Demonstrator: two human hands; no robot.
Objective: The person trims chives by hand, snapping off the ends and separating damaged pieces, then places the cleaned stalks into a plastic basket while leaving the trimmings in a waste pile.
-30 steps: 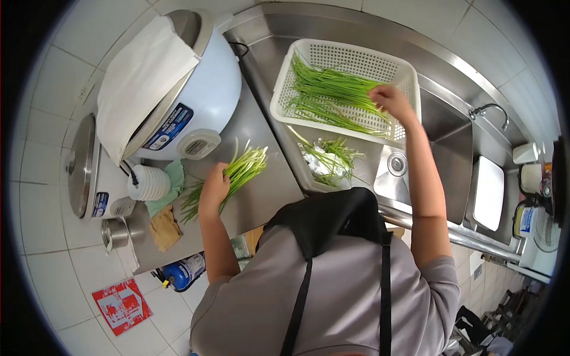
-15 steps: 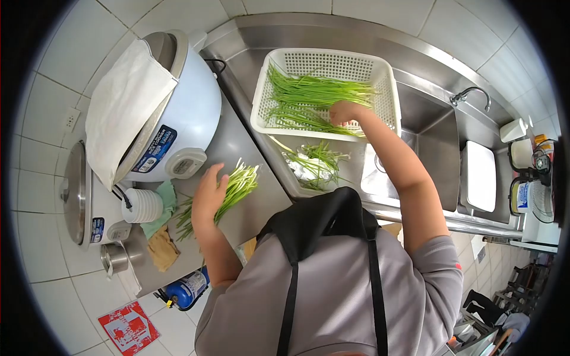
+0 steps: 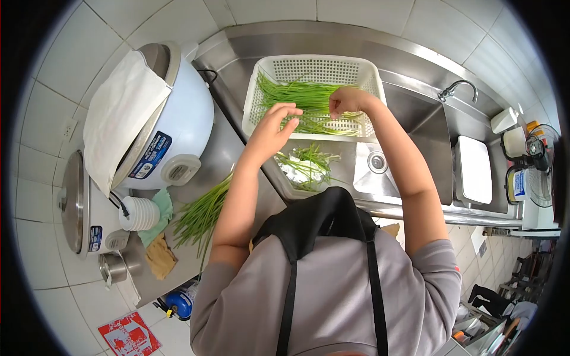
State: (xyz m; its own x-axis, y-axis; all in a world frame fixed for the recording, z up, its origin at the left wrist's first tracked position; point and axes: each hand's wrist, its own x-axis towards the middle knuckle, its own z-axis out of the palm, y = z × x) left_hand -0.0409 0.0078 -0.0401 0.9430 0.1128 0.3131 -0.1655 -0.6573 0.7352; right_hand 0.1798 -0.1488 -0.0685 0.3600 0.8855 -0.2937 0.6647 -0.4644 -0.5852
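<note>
My left hand (image 3: 274, 130) hovers at the near left edge of the white perforated basket (image 3: 380, 110). Its fingers and thumb are apart with nothing between them. Inside the basket lie long green chives (image 3: 297, 94), a thick layer at the back and thinner strands in front. My right hand (image 3: 347, 101) is over the basket's right half, its fingers curled down and pinched together; what they hold is hidden. Another bunch of chives (image 3: 202, 210) rests on the steel counter by my left forearm, which partly covers it. A small heap of chive scraps (image 3: 314, 157) lies on whitish material below the basket.
A large pale blue rice cooker (image 3: 187, 118) with a white cloth stands on the left, near stacked white cups (image 3: 139, 213) and folded cloths (image 3: 160, 256). To the right are sink basins (image 3: 424, 139), a faucet (image 3: 460, 89) and a white lidded container (image 3: 475, 169).
My left hand has left the bunch of chives on the counter and moved up and right to the basket. My right hand stays over the basket, its fingers slightly higher above the chives.
</note>
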